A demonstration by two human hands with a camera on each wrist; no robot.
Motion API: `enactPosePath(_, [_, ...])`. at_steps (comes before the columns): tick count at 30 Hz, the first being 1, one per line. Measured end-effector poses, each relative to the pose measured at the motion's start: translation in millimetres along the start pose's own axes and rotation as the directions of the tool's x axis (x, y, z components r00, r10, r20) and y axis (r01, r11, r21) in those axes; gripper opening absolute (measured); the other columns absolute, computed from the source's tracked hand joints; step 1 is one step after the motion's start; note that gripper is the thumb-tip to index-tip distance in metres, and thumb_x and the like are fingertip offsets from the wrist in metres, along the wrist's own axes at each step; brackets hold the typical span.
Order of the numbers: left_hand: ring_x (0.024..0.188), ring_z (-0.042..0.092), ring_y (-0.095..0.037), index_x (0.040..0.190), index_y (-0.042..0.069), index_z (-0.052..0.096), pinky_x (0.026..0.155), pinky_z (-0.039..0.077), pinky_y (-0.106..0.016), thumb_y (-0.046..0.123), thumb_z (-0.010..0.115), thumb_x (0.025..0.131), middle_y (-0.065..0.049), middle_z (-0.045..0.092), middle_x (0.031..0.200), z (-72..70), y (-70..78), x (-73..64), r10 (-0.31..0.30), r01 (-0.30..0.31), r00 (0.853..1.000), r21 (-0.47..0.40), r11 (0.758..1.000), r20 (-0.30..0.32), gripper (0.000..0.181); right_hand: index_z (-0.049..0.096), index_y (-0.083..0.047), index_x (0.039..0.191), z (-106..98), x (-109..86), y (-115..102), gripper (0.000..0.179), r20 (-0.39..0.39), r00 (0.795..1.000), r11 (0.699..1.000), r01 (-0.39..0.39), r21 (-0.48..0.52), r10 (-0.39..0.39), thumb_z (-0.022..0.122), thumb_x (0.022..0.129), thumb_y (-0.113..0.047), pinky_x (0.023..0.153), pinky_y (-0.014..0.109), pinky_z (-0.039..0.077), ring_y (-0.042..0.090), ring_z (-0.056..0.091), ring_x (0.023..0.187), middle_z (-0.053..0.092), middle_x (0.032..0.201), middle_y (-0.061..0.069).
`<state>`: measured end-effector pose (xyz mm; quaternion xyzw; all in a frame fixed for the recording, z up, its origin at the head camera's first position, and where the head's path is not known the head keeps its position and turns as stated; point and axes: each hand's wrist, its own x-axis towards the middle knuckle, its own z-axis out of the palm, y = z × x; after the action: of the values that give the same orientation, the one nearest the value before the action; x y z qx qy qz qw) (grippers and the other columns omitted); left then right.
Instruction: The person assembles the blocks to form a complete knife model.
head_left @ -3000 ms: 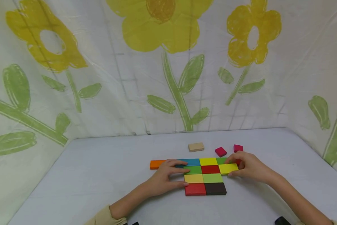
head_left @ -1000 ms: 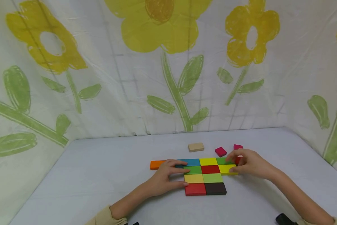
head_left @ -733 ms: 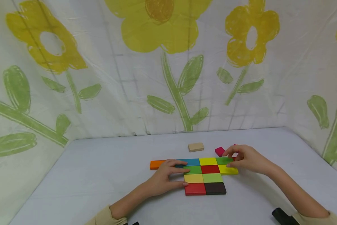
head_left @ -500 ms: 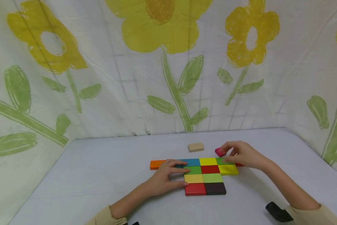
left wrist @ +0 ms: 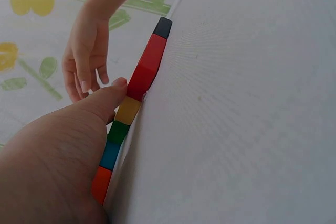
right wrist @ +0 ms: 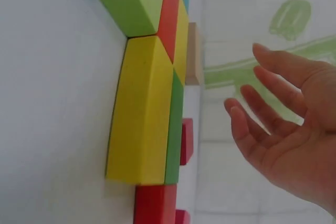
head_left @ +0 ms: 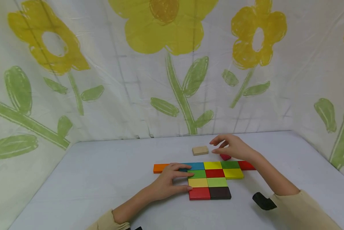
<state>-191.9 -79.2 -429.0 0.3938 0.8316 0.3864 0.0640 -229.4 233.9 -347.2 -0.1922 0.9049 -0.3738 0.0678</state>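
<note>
Your left hand point(head_left: 167, 183) lies flat on the bench point(head_left: 103, 179) against the left side of the mosaic point(head_left: 209, 179), fingers straight; the fingertips press the green tile point(head_left: 198, 173) and the thumb rests by the red tile point(head_left: 199, 193) in the front row. It grips nothing; it only steadies the block of tiles.

Your right hand point(head_left: 232, 148) hovers open beyond the far row, fingers spread and relaxed, holding nothing, as the right wrist view point(right wrist: 286, 124) confirms. It hangs between the tan tile point(head_left: 200, 150) and the pink tile point(head_left: 225, 157), which sits just under the palm; whether the hand touches the pink tile is hard to tell from this angle.

The step in hand looks like picking the next loose piece for the mosaic. The far row runs from the orange tile point(head_left: 160, 168) on the left to a red end tile point(head_left: 246, 165) on the right, the second row ends at the yellow tile point(head_left: 233, 173), and the two front rows are shorter, so gaps remain on the right.

The next move calls for a pinch on one loose tile by its long sides, a lift clear of the far row, and a flush landing against a laid edge. Keep the left hand pressing so the laid tiles do not slide when the new one butts in
</note>
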Motion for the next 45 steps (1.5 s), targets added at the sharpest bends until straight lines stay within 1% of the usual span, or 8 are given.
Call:
enactPosePath(3, [0.14,0.046,-0.02,0.138,0.023,0.073,0.115,0.04,-0.051,0.039,0.077,0.097,0.006,0.058,0.15,0.0,-0.5,0.0,0.001,-0.001,1.0,0.001,1.0,0.0,0.043,0.069,0.003,0.128,2,10.2,-3,0.037,-0.002,1.0,1.0,0.003,-0.01,-0.003,0.076,0.098,-0.018,0.083,0.039,0.062,0.036,0.066,0.107,0.068,0.126,0.024])
enactPosePath(7, [0.14,0.046,-0.02,0.137,0.023,0.073,0.114,0.04,-0.05,0.038,0.077,0.097,0.006,0.058,0.15,-0.1,-0.6,-0.5,0.006,-0.006,1.0,-0.001,1.0,-0.003,0.043,0.069,0.003,0.129,6,23.2,-2,0.037,0.0,1.0,1.0,-0.005,-0.007,0.005,0.075,0.099,-0.017,0.086,0.039,0.06,0.033,0.066,0.105,0.068,0.128,0.025])
enactPosePath(11, [0.14,0.046,-0.02,0.137,0.023,0.073,0.115,0.039,-0.05,0.037,0.077,0.097,0.007,0.058,0.15,-0.3,-0.4,-1.1,0.005,-0.005,1.0,-0.002,1.0,-0.003,0.043,0.07,0.004,0.129,11,33.7,3,0.038,0.002,1.0,1.0,0.004,0.007,-0.004,0.076,0.098,-0.018,0.092,0.043,0.059,0.031,0.068,0.101,0.068,0.128,0.026])
enactPosePath(14, [0.14,0.046,-0.019,0.137,0.023,0.073,0.115,0.039,-0.05,0.038,0.077,0.097,0.007,0.058,0.15,-0.1,-0.6,-1.0,0.004,-0.004,1.0,0.001,1.0,-0.002,0.043,0.069,0.006,0.128,16,40.1,8,0.038,0.006,1.0,0.999,0.012,0.035,-0.012,0.075,0.098,-0.016,0.095,0.048,0.058,0.032,0.067,0.102,0.067,0.129,0.027])
enactPosePath(20, [0.139,0.046,-0.02,0.137,0.023,0.073,0.115,0.039,-0.051,0.037,0.078,0.097,0.006,0.058,0.15,-0.5,-0.6,-1.1,0.006,-0.006,1.0,0.0,1.0,-0.002,0.043,0.07,0.005,0.128,26,49.4,18,0.038,0.043,0.998,0.995,-0.043,0.088,0.039,0.076,0.097,-0.016,0.098,0.049,0.055,0.035,0.065,0.107,0.067,0.13,0.025])
enactPosePath(24, [0.139,0.047,-0.02,0.137,0.023,0.073,0.116,0.039,-0.051,0.037,0.077,0.097,0.006,0.058,0.15,-0.3,-0.8,-1.0,0.009,-0.009,1.0,-0.002,1.0,0.0,0.043,0.072,0.003,0.126,31,53.3,21,0.037,0.059,0.994,0.992,-0.094,0.085,0.089,0.079,0.095,-0.015,0.098,0.046,0.055,0.032,0.063,0.108,0.068,0.128,0.022])
enactPosePath(34, [0.14,0.047,-0.02,0.137,0.022,0.073,0.116,0.039,-0.052,0.035,0.078,0.097,0.005,0.059,0.15,-0.4,-0.4,-0.7,0.015,-0.015,1.0,0.011,1.0,0.0,0.042,0.076,0.0,0.122,35,56.0,22,0.035,0.046,0.991,0.99,-0.131,0.06,0.128,0.083,0.09,-0.012,0.092,0.036,0.052,0.028,0.058,0.103,0.071,0.124,0.018])
enactPosePath(45, [0.14,0.047,-0.02,0.137,0.022,0.073,0.116,0.038,-0.052,0.036,0.078,0.097,0.005,0.059,0.15,-0.9,0.4,-1.1,0.021,-0.021,1.0,0.009,1.0,-0.004,0.043,0.077,0.001,0.118,35,56.6,21,0.033,0.019,0.995,0.995,-0.095,0.021,0.095,0.084,0.09,-0.014,0.084,0.032,0.05,0.026,0.059,0.097,0.072,0.119,0.017])
